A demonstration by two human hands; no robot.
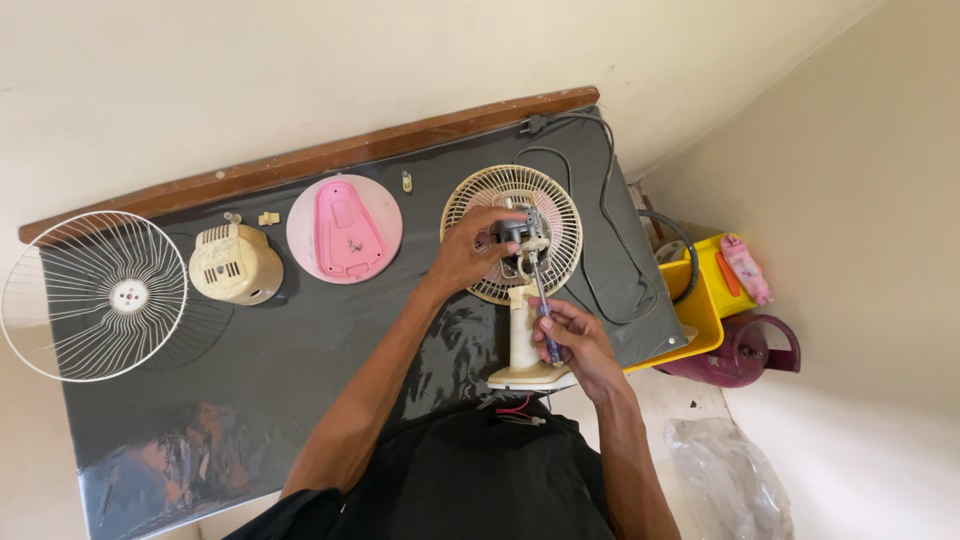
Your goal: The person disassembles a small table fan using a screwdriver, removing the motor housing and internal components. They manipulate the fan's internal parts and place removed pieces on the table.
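Stripped table fan (520, 300) lies mid-table on the dark tabletop (300, 340), rear grille (470, 205) thin and bendable; left hand (465, 250) clamps the grey motor (520, 232), likely the heavy, stiff hold point; right hand (580, 340) fingers closed round a screwdriver (543, 300), tip at the motor; cream plastic stand probably light, prone to tipping

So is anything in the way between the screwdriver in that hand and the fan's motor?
Nothing visible. The right hand holds the blue-handled screwdriver, whose shaft runs straight up to the grey fan motor. The left hand grips the motor from the side, clear of the shaft.
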